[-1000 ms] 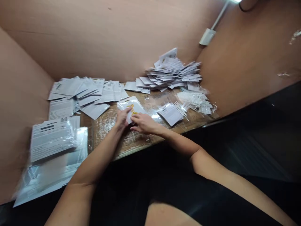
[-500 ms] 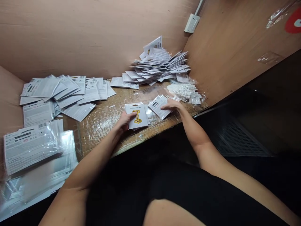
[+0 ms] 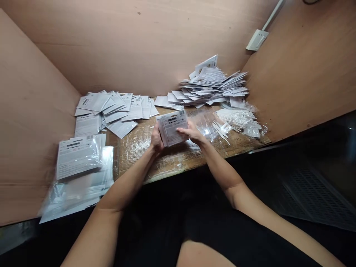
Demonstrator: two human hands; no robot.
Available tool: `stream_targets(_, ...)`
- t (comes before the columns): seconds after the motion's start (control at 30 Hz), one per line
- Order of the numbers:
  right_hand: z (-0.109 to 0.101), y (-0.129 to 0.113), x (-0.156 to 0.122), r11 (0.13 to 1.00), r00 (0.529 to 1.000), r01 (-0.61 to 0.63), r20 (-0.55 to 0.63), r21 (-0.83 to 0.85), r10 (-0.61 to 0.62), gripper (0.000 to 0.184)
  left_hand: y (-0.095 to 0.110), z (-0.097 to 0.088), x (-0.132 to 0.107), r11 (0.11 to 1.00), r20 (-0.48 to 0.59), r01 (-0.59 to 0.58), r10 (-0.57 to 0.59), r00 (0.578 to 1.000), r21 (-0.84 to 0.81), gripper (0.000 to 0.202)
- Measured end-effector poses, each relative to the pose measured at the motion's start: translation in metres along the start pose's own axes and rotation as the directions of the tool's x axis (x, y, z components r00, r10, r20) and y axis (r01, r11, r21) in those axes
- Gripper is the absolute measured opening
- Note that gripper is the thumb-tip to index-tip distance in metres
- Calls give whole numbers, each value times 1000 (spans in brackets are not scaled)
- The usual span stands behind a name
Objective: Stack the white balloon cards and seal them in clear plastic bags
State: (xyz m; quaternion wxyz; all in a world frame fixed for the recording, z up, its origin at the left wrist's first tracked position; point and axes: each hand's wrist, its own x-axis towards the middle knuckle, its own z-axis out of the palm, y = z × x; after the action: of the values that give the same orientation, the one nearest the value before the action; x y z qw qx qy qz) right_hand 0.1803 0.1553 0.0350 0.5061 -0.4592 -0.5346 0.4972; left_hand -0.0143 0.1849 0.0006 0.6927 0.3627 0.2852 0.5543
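Between my two hands is a stack of flat white foil balloon packets (image 3: 172, 129), printed backs facing up, barcode at the upper right corner. My left hand (image 3: 157, 139) wraps round the stack's left edge. From the right, my right hand (image 3: 193, 132) grips the opposite edge with its thumb on top. The stack is held just over the taped cardboard surface (image 3: 136, 148). Right of my right hand lie a few loose white sticks (image 3: 221, 132) and a clear plastic film (image 3: 204, 122). The fingers beneath the stack are hidden.
A large heap of white packets (image 3: 211, 87) leans at the back right, above a bundle of white sticks (image 3: 236, 118). More packets (image 3: 111, 107) spread at the back left. Bagged packets (image 3: 79, 155) lie on clear plastic sleeves (image 3: 107, 167) at the left. Wooden walls (image 3: 125, 44) enclose the surface.
My right hand has moved left, bringing its packets together with those in my left hand. The stack now shows its printed back instead of the gold balloon front. The camera view has turned left.
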Motion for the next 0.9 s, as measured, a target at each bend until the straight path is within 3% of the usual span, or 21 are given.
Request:
stream_targets(0.07,22,20,23,996,994,90,-55,-15,-90,77,11,-18,5,949,48,-239,234,971,206,89)
stream_targets(0.13,31,35,39,985,987,156,-32,-76,-159,77,19,-39,11,770,87,-442,457,885,460,102)
stream_targets(0.17,32,41,45,976,984,175,33,-127,-173,75,20,-49,15,677,111,-477,509,854,561,105)
stream_targets(0.23,24,45,56,943,959,208,245,-260,-144,67,20,-63,23,581,139,-456,507,851,674,99)
stream_targets(0.3,10,40,69,879,892,253,448,-403,-51,58,18,-68,32,639,99,-389,441,892,663,86)
stream_targets(0.37,-4,27,91,775,869,285,493,-565,41,47,17,-67,42,786,-19,-302,370,929,539,76)
stream_targets(0.43,-11,13,122,574,918,281,389,-769,72,39,19,-64,50,915,-168,-222,291,942,337,68)
stream_targets(0.53,-5,0,167,178,974,212,222,-961,40,41,27,-65,58,988,-300,-140,155,941,72,66)
stream_targets(0.6,2,0,187,50,979,196,198,-979,54,43,33,-69,59,996,-309,-83,74,948,-17,66)
stream_targets(0.77,-2,-2,203,26,970,229,230,-973,84,42,43,-76,54,994,-193,114,-112,975,-4,64)
stream_targets(0.83,-15,-17,203,90,979,202,202,-975,-11,42,43,-78,52,985,-141,161,-151,978,59,63)
stream_targets(0.9,-30,-44,199,242,974,177,135,-954,-181,44,43,-79,51,976,-99,172,-159,982,131,62)
